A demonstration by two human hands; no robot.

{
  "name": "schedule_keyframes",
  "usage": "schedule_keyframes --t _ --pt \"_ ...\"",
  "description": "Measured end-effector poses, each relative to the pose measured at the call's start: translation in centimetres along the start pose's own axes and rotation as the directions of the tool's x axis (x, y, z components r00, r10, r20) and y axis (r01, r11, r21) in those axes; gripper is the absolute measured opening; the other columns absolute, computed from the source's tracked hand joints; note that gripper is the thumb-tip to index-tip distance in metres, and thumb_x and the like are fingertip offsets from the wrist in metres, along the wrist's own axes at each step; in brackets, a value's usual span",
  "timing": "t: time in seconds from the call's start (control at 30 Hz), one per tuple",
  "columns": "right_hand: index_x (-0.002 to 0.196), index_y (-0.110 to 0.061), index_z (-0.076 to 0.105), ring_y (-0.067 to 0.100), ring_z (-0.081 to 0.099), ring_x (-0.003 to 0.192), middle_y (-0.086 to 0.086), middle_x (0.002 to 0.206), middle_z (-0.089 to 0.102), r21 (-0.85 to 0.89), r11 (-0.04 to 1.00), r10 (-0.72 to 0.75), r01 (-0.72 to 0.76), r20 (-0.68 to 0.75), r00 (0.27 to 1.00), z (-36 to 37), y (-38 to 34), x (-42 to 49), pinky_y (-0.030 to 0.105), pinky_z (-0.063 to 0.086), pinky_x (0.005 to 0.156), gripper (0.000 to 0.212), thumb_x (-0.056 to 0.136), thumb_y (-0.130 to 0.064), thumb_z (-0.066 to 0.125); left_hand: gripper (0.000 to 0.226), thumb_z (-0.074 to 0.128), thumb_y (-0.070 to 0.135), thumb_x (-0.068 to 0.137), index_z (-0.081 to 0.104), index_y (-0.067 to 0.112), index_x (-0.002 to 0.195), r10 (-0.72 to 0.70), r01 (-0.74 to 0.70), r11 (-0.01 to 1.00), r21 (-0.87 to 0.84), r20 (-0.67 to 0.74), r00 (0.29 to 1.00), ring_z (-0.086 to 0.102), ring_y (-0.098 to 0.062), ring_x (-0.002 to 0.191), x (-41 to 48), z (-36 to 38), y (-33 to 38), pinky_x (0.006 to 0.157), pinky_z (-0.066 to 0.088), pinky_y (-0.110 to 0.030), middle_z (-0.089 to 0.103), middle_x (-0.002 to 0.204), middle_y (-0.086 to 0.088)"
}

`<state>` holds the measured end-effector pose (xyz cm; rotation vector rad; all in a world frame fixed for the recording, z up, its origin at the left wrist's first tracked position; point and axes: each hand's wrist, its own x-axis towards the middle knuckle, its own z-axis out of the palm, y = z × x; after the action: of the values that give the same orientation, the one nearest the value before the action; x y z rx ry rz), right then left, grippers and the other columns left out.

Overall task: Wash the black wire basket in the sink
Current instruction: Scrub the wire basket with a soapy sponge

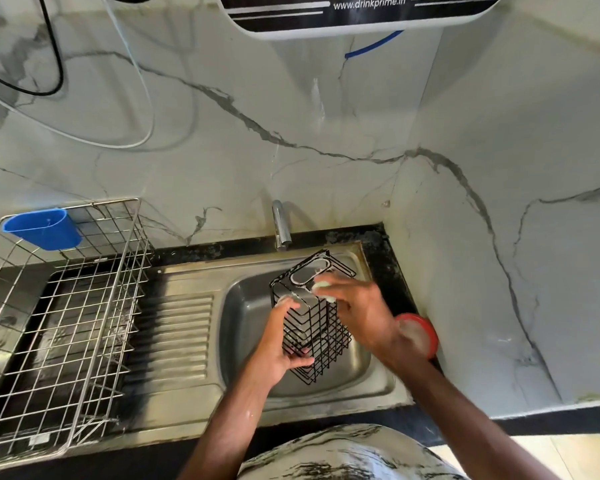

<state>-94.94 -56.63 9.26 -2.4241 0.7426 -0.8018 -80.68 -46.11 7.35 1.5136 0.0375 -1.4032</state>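
Over the sink (238, 306), the left hand (278, 353) grips the tilted black wire basket (321, 332) while the right hand (361, 313) pinches a pale sponge (323, 286) against it.

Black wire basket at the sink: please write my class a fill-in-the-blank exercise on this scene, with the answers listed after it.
1. The left hand grips the black wire basket above the stainless steel sink, while the right hand rubs it with a pale ____ scrub pad.
2. The oval plastic cup hanging on the silver wire dish rack is ____.
3. The round tub beside the right wrist has a ____ rim.
Missing words: green; blue; red.
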Motion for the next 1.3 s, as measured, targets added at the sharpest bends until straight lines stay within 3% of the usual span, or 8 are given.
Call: schedule_keyframes --t 0.13,0.4,0.5,0.6,0.77,0.97,1.1,1.3 --pt "0.113 -0.009 0.075 0.013 0.06 0.126 0.006 0.13 0.068 0.059 0.98 -0.194 0.191 0.062 0.979 1.4 -2.7 -1.7 0.017 0.056 0.09 0.065 0.066 0.031 0.054 0.04 0.064 0.068 0.086 0.06 0.036 0.11 -0.053 0.051 0.996 -0.075 -0.03 0.998 0.055 -0.048 0.117 0.0 0.3 0.1 0.081 0.06 -0.063 0.038 0.147 -0.014" --pt "0.11 -0.012 0.075 0.016 0.063 0.124 0.005 0.131 0.067 0.045 0.959 -0.285 0.281 0.139 0.948 2.5 -3.0 -1.7 0.032 0.062 0.083 0.064 0.064 0.028 0.056 0.048 0.057 0.068 0.091 0.066 0.03 0.117 -0.06 0.061 0.997 -0.049 0.018 0.998 0.056 -0.042 0.124 -0.2 0.6 -0.6 0.081 0.06 -0.063 0.05 0.143 -0.011" --pt "0.109 -0.017 0.076 0.012 0.071 0.107 -0.001 0.131 0.067 0.015 0.994 -0.111 0.11 0.045 0.993 1.3 -1.5 -0.4 0.023 0.061 0.06 0.058 0.078 0.023 0.047 0.032 0.071 0.061 0.082 0.069 0.04 0.105 -0.052 0.052 0.998 -0.024 0.017 0.998 0.046 -0.047 0.13 -0.6 0.4 -0.4 0.079 0.06 -0.065 0.033 0.155 -0.011" --pt "0.106 -0.017 0.078 0.007 0.071 0.105 -0.002 0.129 0.068 -0.021 0.993 0.116 -0.116 -0.01 0.993 -0.1 1.5 0.9 0.015 0.058 0.061 0.05 0.083 0.02 0.054 0.009 0.076 0.048 0.072 0.074 0.042 0.078 -0.037 0.037 0.999 0.005 0.056 0.998 0.045 -0.047 0.132 -0.7 0.1 -0.6 0.075 0.062 -0.058 0.035 0.155 -0.014" --pt "0.101 -0.012 0.08 0.011 0.073 0.098 0.003 0.11 0.076 0.003 0.948 0.316 -0.318 -0.108 0.943 -1.6 4.8 1.7 0.009 0.05 0.089 0.043 0.08 0.019 0.059 0.037 0.078 0.039 0.07 0.067 0.031 0.104 -0.098 0.098 0.995 -0.006 0.041 0.994 0.057 -0.049 0.116 -0.6 -0.3 -0.7 0.082 0.061 -0.06 0.037 0.147 -0.017" --pt "0.108 -0.009 0.077 0.0 0.069 0.075 0.001 0.101 0.075 0.268 0.804 0.549 -0.531 0.009 0.836 -3.4 3.9 2.7 0.006 0.052 0.071 0.032 0.086 0.01 0.064 0.087 0.081 0.042 0.049 0.054 0.031 0.132 -0.091 0.095 0.995 -0.034 0.118 0.989 0.06 -0.052 0.115 -0.2 -1.0 -0.4 0.086 0.059 -0.063 0.04 0.145 -0.018" --pt "0.114 -0.009 0.073 -0.002 0.068 0.069 0.005 0.099 0.075 0.382 0.68 0.63 -0.626 0.134 0.765 -4.3 3.2 3.3 0.016 0.057 0.059 0.034 0.089 0.01 0.061 0.049 0.056 0.035 0.093 0.05 0.024 0.14 -0.05 0.055 0.998 -0.028 0.149 0.988 0.062 -0.049 0.106 -0.2 -1.9 -0.2 0.086 0.059 -0.061 0.041 0.147 -0.022" --pt "0.123 -0.005 0.066 -0.002 0.07 0.06 -0.005 0.09 0.07 0.483 0.507 0.693 -0.714 0.264 0.671 -4.3 2.1 4.1 0.014 0.052 0.051 0.036 0.092 0.012 0.057 0.065 0.066 0.042 0.069 0.057 0.028 0.132 -0.063 0.069 0.997 -0.034 0.154 0.986 0.066 -0.054 0.107 0.4 -2.8 -0.3 0.084 0.059 -0.061 0.051 0.14 -0.036"
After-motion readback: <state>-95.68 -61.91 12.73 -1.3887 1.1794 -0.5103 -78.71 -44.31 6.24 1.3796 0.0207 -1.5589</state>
